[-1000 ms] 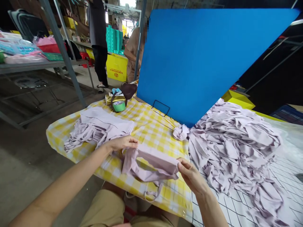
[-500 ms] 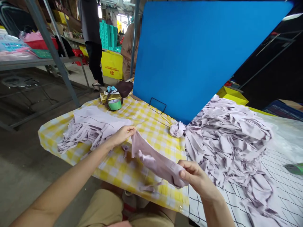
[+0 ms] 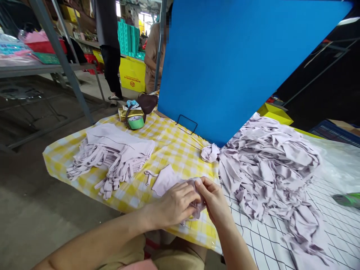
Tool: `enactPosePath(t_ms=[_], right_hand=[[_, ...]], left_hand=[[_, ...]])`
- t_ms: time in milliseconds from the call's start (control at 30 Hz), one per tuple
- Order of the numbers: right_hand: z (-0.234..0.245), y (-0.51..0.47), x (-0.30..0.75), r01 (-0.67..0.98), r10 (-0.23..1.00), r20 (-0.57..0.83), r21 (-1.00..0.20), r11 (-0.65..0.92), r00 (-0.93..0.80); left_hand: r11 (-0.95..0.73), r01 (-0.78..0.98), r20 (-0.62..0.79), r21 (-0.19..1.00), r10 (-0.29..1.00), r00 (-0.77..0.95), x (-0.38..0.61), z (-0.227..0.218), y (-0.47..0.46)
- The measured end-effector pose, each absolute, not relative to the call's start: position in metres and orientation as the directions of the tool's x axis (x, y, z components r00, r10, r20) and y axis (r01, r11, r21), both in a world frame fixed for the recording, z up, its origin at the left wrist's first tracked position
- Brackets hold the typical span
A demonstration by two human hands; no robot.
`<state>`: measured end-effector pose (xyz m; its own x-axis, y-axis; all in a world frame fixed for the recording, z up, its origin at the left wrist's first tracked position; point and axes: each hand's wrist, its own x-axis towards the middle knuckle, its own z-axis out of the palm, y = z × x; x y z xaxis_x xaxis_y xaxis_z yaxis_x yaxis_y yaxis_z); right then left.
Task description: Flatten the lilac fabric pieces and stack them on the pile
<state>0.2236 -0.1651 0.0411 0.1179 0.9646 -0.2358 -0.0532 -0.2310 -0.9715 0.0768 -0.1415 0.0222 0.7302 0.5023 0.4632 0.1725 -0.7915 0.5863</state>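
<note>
My left hand (image 3: 176, 204) and my right hand (image 3: 214, 200) meet at the front edge of the table, both closed on a pale lilac garment piece (image 3: 167, 180) with thin straps. Part of it lies flat on the yellow checked cloth (image 3: 180, 146); the rest is bunched between my fingers. To the left lies a neat stack of the same lilac pieces (image 3: 112, 152), straps hanging forward. To the right spreads a big loose heap of lilac pieces (image 3: 267, 161).
A large blue board (image 3: 233, 63) stands upright behind the table on a wire stand (image 3: 186, 123). A green tape roll (image 3: 136, 122) and a gold pack sit at the far left corner. Two people (image 3: 108, 45) stand beyond, near a metal shelf (image 3: 42, 67) and yellow boxes.
My hands held the piece stretched apart between them; now the left hand has come across to the right hand, and the piece is folded together and lowered onto the cloth.
</note>
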Motion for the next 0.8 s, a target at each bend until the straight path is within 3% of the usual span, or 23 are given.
enactPosePath(t_ms=[167, 267, 367, 533, 700, 800], right_hand=[[0.047, -0.165, 0.226, -0.176, 0.937, -0.235, -0.965, -0.194, 0.256], [0.05, -0.165, 0.23, -0.248, 0.895, -0.264, -0.952, -0.182, 0.36], [0.052, -0.164, 0.232, -0.243, 0.869, -0.248, -0.958, -0.154, 0.428], [0.056, -0.163, 0.223, -0.238, 0.862, -0.238, -0.961, -0.142, 0.447], [0.06, -0.169, 0.199, -0.186, 0.896, -0.185, -0.976, -0.117, 0.404], [0.063, -0.175, 0.19, -0.149, 0.907, -0.131, -0.986, -0.076, 0.401]], left_hand=[[-0.919, 0.169, 0.566, 0.357, 0.357, 0.743, 0.072, 0.023, -0.144], [-0.902, 0.173, 0.683, 0.394, 0.414, 0.602, 0.062, 0.02, -0.144], [-0.823, 0.224, 0.73, 0.522, 0.567, 0.382, 0.051, 0.011, -0.138], [-0.552, 0.303, 0.531, 0.777, 0.833, 0.157, 0.041, 0.005, -0.137], [-0.418, 0.335, 0.294, 0.844, 0.884, 0.363, 0.056, 0.008, -0.153], [-0.341, 0.445, 0.178, 0.828, 0.912, 0.369, 0.067, 0.007, -0.152]])
